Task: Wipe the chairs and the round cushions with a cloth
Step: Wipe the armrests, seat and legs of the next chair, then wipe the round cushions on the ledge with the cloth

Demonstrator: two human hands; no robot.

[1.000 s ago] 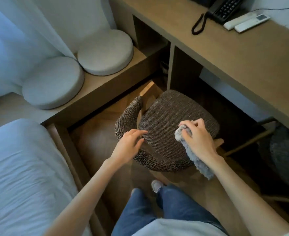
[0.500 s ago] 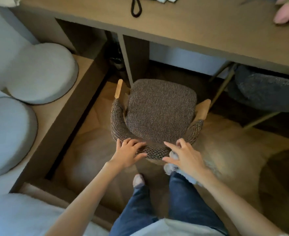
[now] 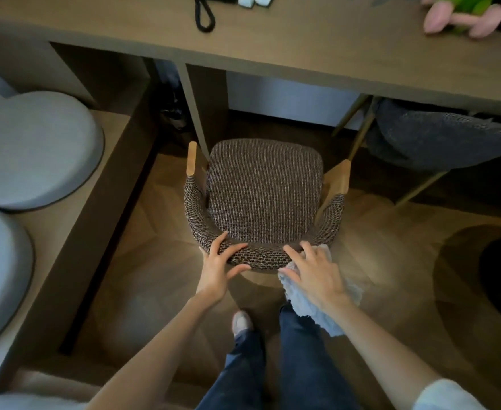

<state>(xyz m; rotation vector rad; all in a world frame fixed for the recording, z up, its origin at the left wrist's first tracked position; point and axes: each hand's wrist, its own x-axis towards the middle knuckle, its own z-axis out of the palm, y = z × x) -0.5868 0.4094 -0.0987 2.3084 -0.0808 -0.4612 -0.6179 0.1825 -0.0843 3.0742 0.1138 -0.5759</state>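
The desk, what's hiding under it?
Under the desk a grey chair is tucked in; only its back and thin legs show, its seat is covered. The brown chair stands in front.

Single head-worn wide-angle view, looking steeply down from just above and behind the brown woven chair [image 3: 262, 196], facing the desk [image 3: 317, 54] beyond it.

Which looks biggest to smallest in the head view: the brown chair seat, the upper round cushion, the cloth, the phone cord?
1. Upper round cushion, partly cut off at the frame edge.
2. Brown chair seat, close behind; the wide-angle lens makes this ranking unsure.
3. Cloth, partly under the right hand.
4. Phone cord.
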